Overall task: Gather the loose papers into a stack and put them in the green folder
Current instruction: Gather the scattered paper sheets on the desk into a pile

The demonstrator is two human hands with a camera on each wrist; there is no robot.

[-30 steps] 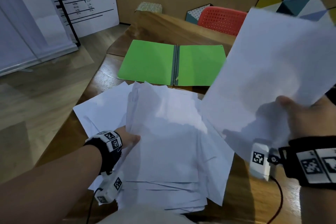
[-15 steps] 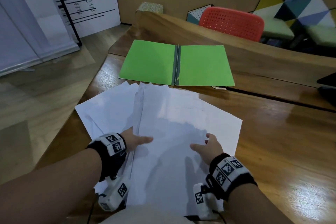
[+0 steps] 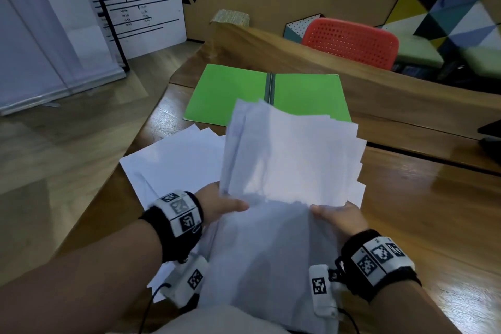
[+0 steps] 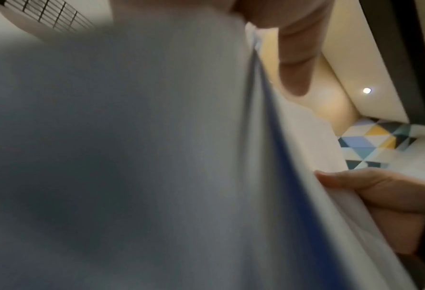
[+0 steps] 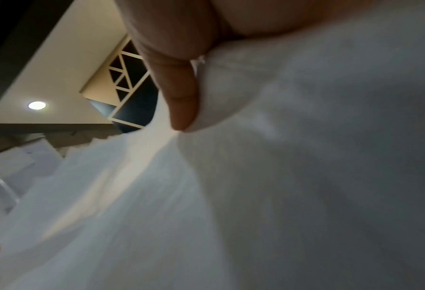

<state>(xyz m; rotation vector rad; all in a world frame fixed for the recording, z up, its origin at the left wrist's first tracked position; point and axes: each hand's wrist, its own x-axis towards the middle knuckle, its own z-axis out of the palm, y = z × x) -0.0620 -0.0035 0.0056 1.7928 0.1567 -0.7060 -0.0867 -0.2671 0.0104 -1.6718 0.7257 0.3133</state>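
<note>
A loose stack of white papers (image 3: 292,160) is lifted off the table, its far edges uneven and fanned. My left hand (image 3: 219,205) grips the stack's left edge, thumb on top. My right hand (image 3: 339,217) grips its right edge the same way. Both wrist views are filled by the paper stack (image 4: 131,157) (image 5: 280,176), with a thumb pressed on it. More white sheets (image 3: 173,163) still lie on the table to the left. The green folder (image 3: 238,92) lies open and flat beyond the papers, its grey spine in the middle.
The wooden table (image 3: 420,211) runs to the right, with a raised wooden ledge (image 3: 379,84) behind the folder. A red perforated chair (image 3: 352,40) stands beyond it. The table's left edge drops to the floor (image 3: 54,144). A dark object (image 3: 492,127) sits at the far right.
My right hand laid its sheet on the pile, then both hands took hold of the pile's sides and raised it off the table towards the folder.
</note>
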